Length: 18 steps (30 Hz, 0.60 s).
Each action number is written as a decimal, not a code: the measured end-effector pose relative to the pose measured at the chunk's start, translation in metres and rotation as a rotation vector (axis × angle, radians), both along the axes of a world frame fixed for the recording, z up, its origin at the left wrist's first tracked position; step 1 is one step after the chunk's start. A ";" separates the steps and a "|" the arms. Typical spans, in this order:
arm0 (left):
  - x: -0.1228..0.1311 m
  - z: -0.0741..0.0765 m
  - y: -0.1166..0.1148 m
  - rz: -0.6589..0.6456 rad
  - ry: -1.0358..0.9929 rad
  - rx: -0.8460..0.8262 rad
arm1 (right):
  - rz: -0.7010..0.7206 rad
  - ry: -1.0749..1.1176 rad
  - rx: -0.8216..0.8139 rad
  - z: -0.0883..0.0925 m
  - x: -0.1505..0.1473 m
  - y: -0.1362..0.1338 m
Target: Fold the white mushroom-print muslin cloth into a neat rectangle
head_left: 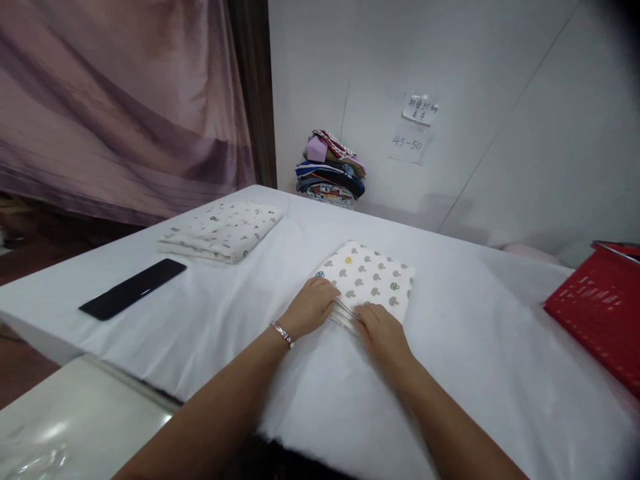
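Observation:
A folded white cloth with grey, yellow and green mushroom prints point(373, 275) lies on the white-covered table point(475, 320) in front of me. My left hand point(311, 307) rests on its near left edge, fingers curled down onto the fabric. My right hand point(383, 331) sits at the near edge beside it, its fingers closed over the layered fold. A silver bracelet point(283, 333) circles my left wrist.
A second folded patterned cloth point(220, 230) lies at the far left. A black phone point(133, 289) lies near the left edge. A stack of folded clothes point(331, 170) stands against the back wall. A red basket point(603, 307) sits at the right. Paper notes point(419, 110) hang on the wall.

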<state>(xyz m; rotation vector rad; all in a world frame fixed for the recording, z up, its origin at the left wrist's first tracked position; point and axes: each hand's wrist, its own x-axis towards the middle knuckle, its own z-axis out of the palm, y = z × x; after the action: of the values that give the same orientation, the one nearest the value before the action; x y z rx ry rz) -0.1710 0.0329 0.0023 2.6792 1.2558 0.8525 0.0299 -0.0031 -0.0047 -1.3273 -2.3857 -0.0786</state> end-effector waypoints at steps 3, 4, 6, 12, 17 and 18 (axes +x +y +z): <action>0.000 0.002 -0.001 -0.022 0.011 0.016 | -0.004 0.001 0.025 0.001 0.001 0.000; -0.001 0.003 -0.002 -0.022 0.007 0.020 | -0.004 0.001 0.043 0.001 0.001 -0.001; -0.001 0.005 -0.003 -0.020 -0.001 0.024 | -0.004 0.003 0.079 0.001 0.002 -0.001; -0.003 0.006 -0.005 -0.035 0.022 -0.027 | 0.005 -0.119 0.047 -0.004 0.000 0.000; -0.006 0.005 -0.003 -0.034 0.006 -0.045 | 0.014 -0.122 0.036 -0.004 -0.001 0.000; -0.007 0.005 -0.003 -0.026 0.000 -0.044 | 0.017 -0.116 0.035 -0.003 -0.001 0.000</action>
<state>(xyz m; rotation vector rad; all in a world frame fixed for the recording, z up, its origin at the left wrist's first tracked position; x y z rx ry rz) -0.1784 0.0301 0.0072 2.6552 1.2224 0.8113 0.0290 -0.0031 -0.0080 -1.3199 -2.4797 -0.1966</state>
